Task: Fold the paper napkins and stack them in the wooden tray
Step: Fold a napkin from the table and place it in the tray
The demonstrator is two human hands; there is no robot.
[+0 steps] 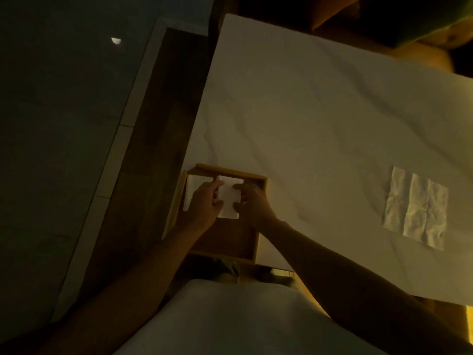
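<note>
A wooden tray point(252, 176) with a divider sits at the near left corner of the white-covered table. Inside its right compartment lies a folded white napkin point(229, 198). My left hand point(204, 203) grips the napkin's left edge and my right hand point(252, 202) grips its right edge, both over the tray. More white paper point(190, 190) shows in the left compartment, partly hidden by my left hand. Two unfolded, crumpled napkins point(416, 207) lie flat on the cloth far to the right.
The white tablecloth point(320, 111) covers the table, whose left edge runs beside a dark wooden floor strip point(153, 149). The scene is dim. My white-clad lap point(230, 316) fills the bottom.
</note>
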